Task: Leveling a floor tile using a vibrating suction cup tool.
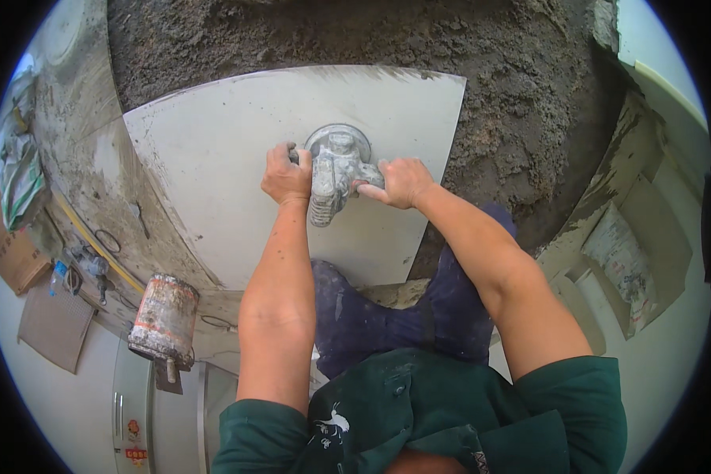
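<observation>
On white tile (213,166), head view: dusty grey power tool (338,175) sits upper-middle of tile, rough mortar (521,118) alongside. Left hand (286,175) curled closed on tool's left side; right hand (405,182) wrapped around its right grip. Step looks like working tool over tile; next move likely calls for firm, even two-handed control.

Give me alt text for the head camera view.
A person's left hand and right hand hold a dusty, round-based tool on a large pale tile, with rough brown mortar beyond its top and right edges.
</observation>
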The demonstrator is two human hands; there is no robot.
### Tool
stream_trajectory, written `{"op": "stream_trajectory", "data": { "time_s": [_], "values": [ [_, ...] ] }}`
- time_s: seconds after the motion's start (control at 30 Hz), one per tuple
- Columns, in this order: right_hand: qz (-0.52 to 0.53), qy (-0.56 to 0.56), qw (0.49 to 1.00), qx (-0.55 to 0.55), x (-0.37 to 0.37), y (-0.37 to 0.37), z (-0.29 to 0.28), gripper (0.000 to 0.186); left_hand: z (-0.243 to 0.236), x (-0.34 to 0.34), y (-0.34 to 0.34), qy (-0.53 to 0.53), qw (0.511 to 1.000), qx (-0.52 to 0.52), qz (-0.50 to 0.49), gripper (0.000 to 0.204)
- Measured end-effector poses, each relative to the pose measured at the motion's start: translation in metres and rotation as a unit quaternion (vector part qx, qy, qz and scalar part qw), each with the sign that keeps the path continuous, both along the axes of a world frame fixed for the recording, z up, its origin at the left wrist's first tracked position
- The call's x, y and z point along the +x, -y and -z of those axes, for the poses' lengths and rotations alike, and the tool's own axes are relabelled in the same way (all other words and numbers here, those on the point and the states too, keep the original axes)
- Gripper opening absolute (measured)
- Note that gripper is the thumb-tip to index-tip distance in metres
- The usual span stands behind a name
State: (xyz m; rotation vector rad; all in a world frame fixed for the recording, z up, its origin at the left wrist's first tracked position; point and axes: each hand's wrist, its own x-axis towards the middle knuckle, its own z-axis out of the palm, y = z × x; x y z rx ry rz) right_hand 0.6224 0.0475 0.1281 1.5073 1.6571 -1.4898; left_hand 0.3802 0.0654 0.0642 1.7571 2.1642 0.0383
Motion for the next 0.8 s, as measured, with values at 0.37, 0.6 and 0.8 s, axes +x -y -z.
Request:
{"op": "stream_trajectory", "data": {
  "time_s": [0.37, 0.6, 0.8],
  "values": [
    [0.034, -0.007, 0.998, 0.046, 0.0, 0.007, 0.002, 0.077, 0.0, -0.001, -0.005, 0.021, 1.0, 0.003, 0.0, 0.016],
    [0.006, 0.005, 1.0, -0.018, -0.001, 0.0, -0.002, 0.082, -0.001, -0.001, -0.004, 0.03, 1.0, 0.009, 0.0, 0.015],
    [0.006, 0.001, 1.0, 0.011, 0.001, 0.004, 0.002, 0.079, -0.001, 0.002, -0.005, 0.033, 0.999, 0.015, 0.001, 0.014]
  ]
}}
